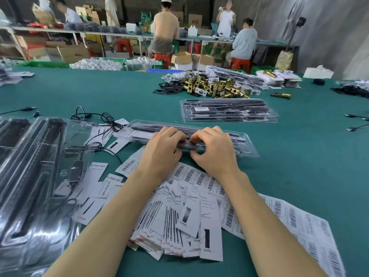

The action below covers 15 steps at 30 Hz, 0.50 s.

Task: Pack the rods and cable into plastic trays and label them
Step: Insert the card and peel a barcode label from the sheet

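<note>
A clear plastic tray (242, 143) with black rods inside lies across the green table straight ahead. My left hand (162, 149) and my right hand (211, 151) both grip its near edge at the middle, fingertips curled over the top and thumbs below. A white card shows inside its left end. Loose black cable (99, 118) lies to the left of it. White paper cards (179, 222) and barcode label sheets (295, 218) spread under my forearms.
Clear trays with rods and cable (40, 176) are stacked at the near left. Packed trays (227, 110) are piled beyond the held one. Brass lock parts (217, 86) lie farther back. More cables (357, 121) sit at the right edge. Several people work at benches behind.
</note>
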{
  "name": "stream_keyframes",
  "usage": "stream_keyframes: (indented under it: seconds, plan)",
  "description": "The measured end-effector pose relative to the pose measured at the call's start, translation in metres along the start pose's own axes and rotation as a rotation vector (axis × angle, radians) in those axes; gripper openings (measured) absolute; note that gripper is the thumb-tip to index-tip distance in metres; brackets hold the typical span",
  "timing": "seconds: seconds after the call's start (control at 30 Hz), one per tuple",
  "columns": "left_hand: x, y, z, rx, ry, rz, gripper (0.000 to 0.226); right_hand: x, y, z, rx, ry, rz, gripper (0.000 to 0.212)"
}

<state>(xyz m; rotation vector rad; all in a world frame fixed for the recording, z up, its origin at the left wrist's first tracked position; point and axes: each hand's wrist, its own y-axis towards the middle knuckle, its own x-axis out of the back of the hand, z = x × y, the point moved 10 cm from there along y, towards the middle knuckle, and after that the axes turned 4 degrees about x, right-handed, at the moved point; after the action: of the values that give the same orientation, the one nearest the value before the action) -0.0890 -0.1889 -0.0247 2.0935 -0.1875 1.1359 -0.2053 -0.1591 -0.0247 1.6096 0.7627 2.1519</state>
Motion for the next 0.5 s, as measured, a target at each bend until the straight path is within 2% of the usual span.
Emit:
stream_keyframes:
  seconds: [0.33,0.5]
  plan:
    - [-0.007,-0.001,0.004,0.027,0.043,0.045,0.020,-0.004,-0.002,-0.003,-0.016,0.072,0.043,0.009]
    - [0.004,-0.003,0.000,-0.003,0.066,-0.051,0.022,-0.002,0.002,0.000,-0.032,0.004,0.029,0.016]
